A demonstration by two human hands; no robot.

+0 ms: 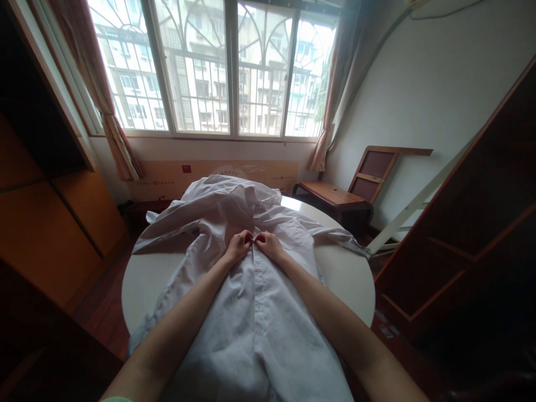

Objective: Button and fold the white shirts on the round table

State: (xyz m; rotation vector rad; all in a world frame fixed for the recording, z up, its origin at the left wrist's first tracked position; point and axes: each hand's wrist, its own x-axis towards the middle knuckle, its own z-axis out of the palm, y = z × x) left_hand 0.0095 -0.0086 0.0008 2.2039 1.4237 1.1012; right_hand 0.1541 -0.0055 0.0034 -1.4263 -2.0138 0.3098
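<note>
A white long-sleeved button-front garment (288, 312) lies face up on a round white table (355, 279), its collar end away from me and its lower part running toward me. My left hand (240, 245) and my right hand (268, 245) meet at the front opening, fingers pinched on the two edges of the placket. Below them the button strip runs down the middle. Any button between the fingertips is too small to make out. One sleeve spreads to the left, the other to the right over the table's edge.
Beyond the table are a barred window (201, 78) with tied curtains (115, 139) and a long printed cardboard box (167, 176). A wooden chair (330, 192) stands at the back right. Orange cabinets (46, 234) are on the left, a dark wooden panel (460, 251) on the right.
</note>
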